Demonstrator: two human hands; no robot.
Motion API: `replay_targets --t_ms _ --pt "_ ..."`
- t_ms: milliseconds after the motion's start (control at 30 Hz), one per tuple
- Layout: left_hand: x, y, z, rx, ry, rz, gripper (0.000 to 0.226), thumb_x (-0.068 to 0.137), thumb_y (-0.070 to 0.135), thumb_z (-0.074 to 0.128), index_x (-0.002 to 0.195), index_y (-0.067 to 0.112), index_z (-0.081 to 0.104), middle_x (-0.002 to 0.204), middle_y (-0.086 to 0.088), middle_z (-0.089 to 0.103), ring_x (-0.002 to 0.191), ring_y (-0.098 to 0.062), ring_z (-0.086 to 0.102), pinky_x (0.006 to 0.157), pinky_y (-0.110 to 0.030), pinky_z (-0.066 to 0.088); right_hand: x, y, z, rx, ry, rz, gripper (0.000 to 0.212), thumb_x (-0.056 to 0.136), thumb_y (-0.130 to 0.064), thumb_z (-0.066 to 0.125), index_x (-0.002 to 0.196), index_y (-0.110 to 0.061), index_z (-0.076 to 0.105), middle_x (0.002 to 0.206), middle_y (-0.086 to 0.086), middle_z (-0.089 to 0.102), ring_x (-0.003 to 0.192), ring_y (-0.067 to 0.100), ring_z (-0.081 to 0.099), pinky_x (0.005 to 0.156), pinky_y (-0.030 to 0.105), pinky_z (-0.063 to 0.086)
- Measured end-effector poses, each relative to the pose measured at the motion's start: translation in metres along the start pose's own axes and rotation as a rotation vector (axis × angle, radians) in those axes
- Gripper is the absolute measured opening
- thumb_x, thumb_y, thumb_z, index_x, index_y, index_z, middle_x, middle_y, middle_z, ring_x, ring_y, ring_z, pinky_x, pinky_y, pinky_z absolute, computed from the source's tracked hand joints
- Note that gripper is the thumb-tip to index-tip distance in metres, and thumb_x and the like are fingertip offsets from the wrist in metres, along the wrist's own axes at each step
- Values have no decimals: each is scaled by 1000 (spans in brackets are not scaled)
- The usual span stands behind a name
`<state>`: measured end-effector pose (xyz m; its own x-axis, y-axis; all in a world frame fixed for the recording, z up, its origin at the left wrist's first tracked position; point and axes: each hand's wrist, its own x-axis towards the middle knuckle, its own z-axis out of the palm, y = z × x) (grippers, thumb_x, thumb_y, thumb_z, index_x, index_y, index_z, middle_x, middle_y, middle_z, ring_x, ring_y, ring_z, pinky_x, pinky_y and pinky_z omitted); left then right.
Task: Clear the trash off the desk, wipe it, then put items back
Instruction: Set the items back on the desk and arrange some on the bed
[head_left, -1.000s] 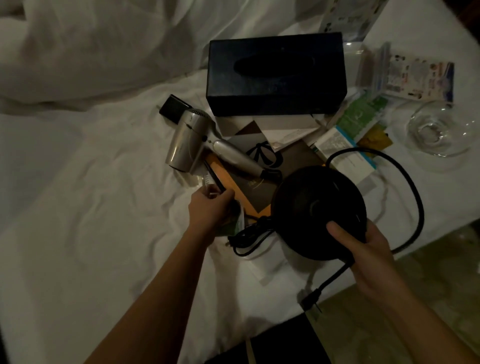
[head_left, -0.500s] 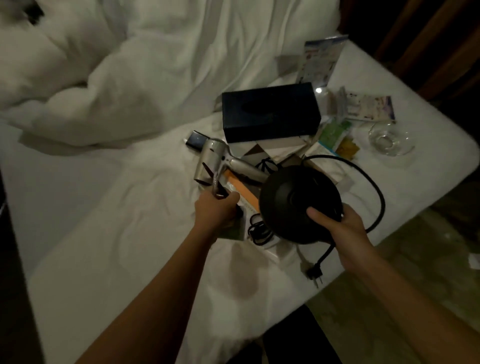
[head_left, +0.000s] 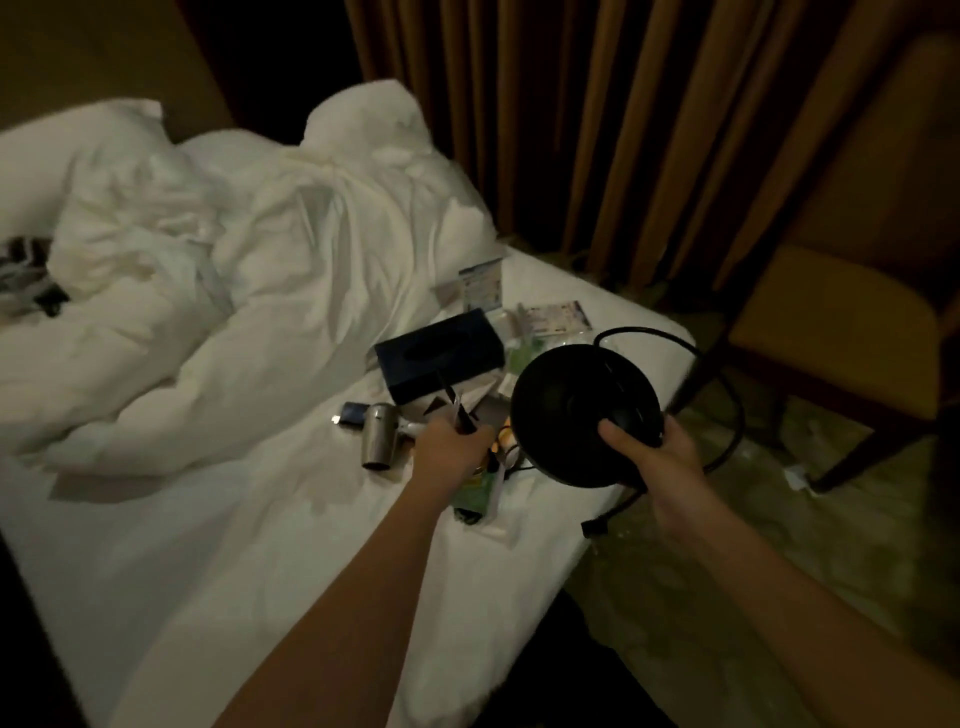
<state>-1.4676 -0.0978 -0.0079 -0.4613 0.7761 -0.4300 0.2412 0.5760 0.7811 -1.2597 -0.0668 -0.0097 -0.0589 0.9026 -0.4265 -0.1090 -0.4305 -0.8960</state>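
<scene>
At bed (head_left: 234, 545) edge, right hand (head_left: 662, 460) holding kettle base (head_left: 566, 400), left hand (head_left: 449, 449) packets (head_left: 475, 491)

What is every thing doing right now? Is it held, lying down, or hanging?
black base, tilted, held up over the bed by the right hand.
cord, looping loose from the black base; plug dangling.
left hand, gripping thin dark items.
hair dryer, lying on the bed.
tissue box, lying flat on the bed.
duvet, crumpled.
curtains, drawn shut.
</scene>
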Motion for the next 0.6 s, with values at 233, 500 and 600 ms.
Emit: replay_targets --t_ms 233,500,600 --pt "-41 68 52 90 -205 131 21 84 18 63 70 10 50 64 -6 51 64 -18 51 63 -29 39 -50 -40 -77 76 144 -43 75 59 -29 80 128 -15 54 120 3 63 108 21 61 90 36 50" --pt "-72 163 198 216 -395 239 13 86 18 61 76 12 57 75 -5 59 74 -19 56 67 -25 41 -64 -83 -218 136 333 -123 47 68 -28 77 109 -26 55 112 -3 63 102 17 62 88 35 50" --pt "-89 202 262 207 -458 285 7 88 19 61 84 13 60 80 -3 60 74 -16 57 63 -26 42 -66 -101 -279 168 423 -117 64 60 -34 77 118 -20 54 117 1 62 105 22 62 94 43 50"
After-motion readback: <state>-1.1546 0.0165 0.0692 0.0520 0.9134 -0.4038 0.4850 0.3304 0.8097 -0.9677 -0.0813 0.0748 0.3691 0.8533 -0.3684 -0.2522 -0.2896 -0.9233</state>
